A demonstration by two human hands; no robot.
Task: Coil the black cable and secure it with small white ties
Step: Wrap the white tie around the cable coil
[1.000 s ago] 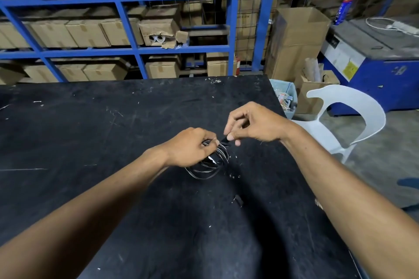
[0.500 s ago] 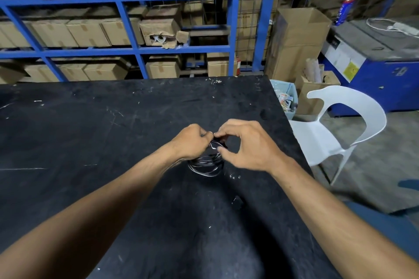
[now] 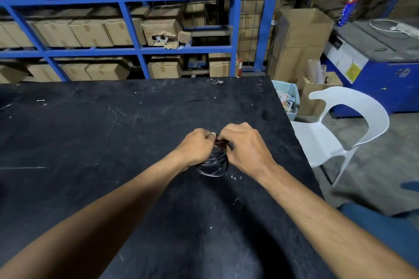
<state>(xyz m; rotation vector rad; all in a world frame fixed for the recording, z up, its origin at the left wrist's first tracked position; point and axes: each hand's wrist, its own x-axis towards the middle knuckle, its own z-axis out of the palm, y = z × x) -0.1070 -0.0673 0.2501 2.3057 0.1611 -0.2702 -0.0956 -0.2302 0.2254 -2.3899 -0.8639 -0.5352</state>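
Note:
A coil of black cable (image 3: 214, 165) hangs between my two hands just above the black table (image 3: 113, 131). My left hand (image 3: 196, 146) grips the coil's left side with closed fingers. Pressed against it from the right, my right hand (image 3: 246, 147) pinches the top of the coil, thumbs nearly touching. The coil's upper part is hidden by the fingers; only its lower loops show. Tiny white bits (image 3: 233, 176) lie on the table just right of the coil. I cannot tell whether a tie is in my fingers.
A small dark piece (image 3: 238, 205) lies on the table nearer to me. A white plastic chair (image 3: 328, 133) stands off the table's right edge, with a bin (image 3: 286, 97) and cardboard boxes behind it. Blue shelving (image 3: 127, 25) with boxes fills the back.
My right hand has come down and left, from lifted and apart to closed against the left hand over the coil's top. The coil is now gathered tighter between both hands.

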